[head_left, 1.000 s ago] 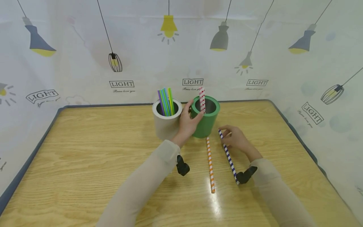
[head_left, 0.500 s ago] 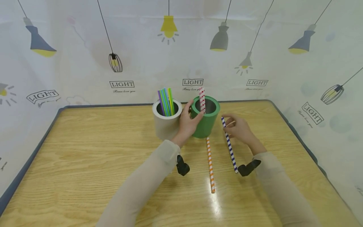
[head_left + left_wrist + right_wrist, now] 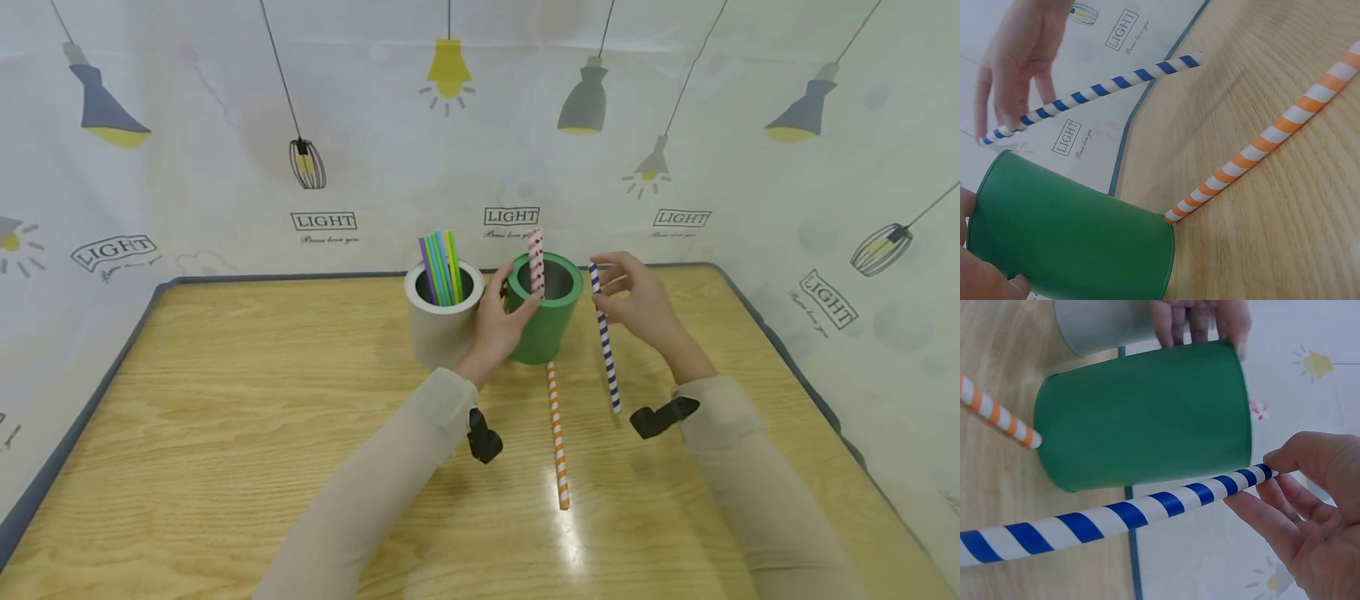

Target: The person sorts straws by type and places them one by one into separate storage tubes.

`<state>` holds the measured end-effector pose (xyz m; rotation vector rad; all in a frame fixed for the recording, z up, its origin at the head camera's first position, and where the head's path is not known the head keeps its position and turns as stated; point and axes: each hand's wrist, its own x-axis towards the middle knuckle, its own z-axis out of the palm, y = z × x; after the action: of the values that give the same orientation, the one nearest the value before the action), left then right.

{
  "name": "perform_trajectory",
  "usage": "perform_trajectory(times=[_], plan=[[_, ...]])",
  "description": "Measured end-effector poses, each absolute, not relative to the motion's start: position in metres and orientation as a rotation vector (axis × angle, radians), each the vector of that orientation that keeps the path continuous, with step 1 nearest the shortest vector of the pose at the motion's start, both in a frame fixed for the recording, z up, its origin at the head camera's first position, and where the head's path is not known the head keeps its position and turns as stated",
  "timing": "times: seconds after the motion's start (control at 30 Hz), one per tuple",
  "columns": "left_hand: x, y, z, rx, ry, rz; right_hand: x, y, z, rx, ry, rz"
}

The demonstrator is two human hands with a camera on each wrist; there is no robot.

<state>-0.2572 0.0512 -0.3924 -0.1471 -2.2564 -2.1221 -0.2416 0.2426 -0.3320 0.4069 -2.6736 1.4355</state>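
My right hand point(image 3: 643, 307) pinches a blue-and-white striped paper straw point(image 3: 608, 362) near its top end, right of the green cup point(image 3: 546, 329). In the left wrist view, the blue straw point(image 3: 1113, 86) hangs slanted, raised off the table. My left hand point(image 3: 498, 325) holds the green cup by its left side near the rim. Pink-and-white dotted paper straws point(image 3: 536, 262) lean inside that cup. On the table, an orange-and-white striped paper straw point(image 3: 558, 437) lies with its far end by the green cup's base.
Left of the green cup stands a light grey cup point(image 3: 441, 340) with several coloured plastic straws point(image 3: 441, 271) in it. A lamp-patterned cloth point(image 3: 375, 125) hangs behind the wooden table point(image 3: 247, 400).
My right hand has moved up and away from me with the blue-and-white straw, bringing its top end level with the green cup's rim. My left hand stays on the cup.
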Motion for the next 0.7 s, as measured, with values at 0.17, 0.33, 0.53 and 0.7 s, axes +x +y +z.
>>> perform_trajectory(times=[0.17,0.33,0.53,0.7], plan=[[-0.257,0.052,-0.392,-0.144,-2.256,-2.118,-0.251,0.242,-0.330,0.445,-2.619,1.361],[-0.258,0.053,-0.393,-0.139,-2.252,-2.118,-0.256,0.239,-0.320,0.511,-2.511,1.288],[-0.257,0.053,-0.392,-0.139,-2.255,-2.108,-0.261,0.232,-0.295,0.554,-2.371,1.241],[-0.256,0.053,-0.390,-0.128,-2.266,-2.115,-0.263,0.224,-0.275,0.520,-2.245,1.283]])
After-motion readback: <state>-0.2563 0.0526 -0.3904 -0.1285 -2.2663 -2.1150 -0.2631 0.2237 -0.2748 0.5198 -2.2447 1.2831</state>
